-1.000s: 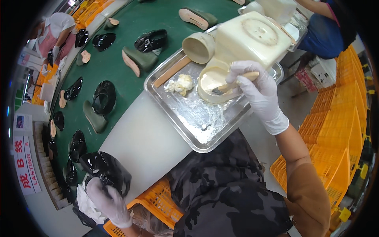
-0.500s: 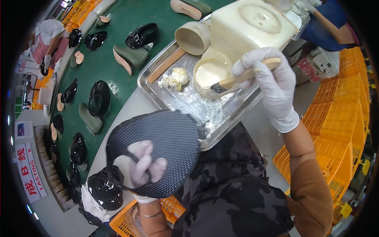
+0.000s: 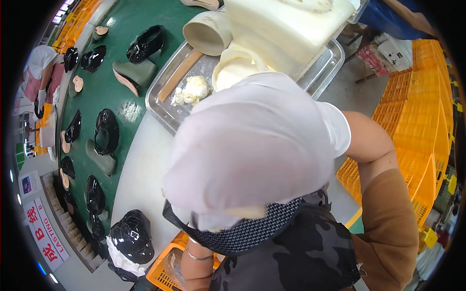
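While the gloved right hand [image 3: 257, 145] overlaps the dark woven piece [image 3: 252, 235] near the camouflage apron [image 3: 315, 247], its hold is unclear; left hand [image 3: 181, 212] mostly hidden, grip unreadable. Piece: probably light, flexible; best pinched at the rim.

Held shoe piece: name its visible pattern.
The shoe piece: black and grey, weave-like; best in the head view.
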Tool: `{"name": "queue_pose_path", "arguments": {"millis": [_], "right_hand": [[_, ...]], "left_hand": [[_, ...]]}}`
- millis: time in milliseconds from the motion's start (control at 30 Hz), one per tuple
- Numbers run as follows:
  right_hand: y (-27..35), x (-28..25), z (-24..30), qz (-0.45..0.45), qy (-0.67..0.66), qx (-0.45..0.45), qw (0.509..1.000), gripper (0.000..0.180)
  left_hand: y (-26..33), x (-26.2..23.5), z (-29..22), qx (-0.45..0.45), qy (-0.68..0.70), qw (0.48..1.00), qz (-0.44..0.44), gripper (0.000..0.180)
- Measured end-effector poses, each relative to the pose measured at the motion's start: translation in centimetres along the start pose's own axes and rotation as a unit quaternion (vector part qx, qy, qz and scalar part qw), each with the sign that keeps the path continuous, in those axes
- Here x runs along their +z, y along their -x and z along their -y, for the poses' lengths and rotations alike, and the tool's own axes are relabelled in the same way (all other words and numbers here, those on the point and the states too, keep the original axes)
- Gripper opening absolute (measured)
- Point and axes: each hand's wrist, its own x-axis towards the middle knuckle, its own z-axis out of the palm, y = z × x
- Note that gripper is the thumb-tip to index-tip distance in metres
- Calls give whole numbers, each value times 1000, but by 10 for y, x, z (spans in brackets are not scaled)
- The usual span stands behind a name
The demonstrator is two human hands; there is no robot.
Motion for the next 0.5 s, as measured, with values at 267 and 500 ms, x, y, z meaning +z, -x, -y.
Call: {"name": "queue_pose_path", "arguments": {"millis": [267,500], "right_hand": [[3,-33,25,143,121,119,975,19],[4,-14,19,3,40,48,998,14]], "left_hand": [[-1,21,-12,41,15,999,-6,36],[-5,41,-10,67,-107,992,-11,17]]}}
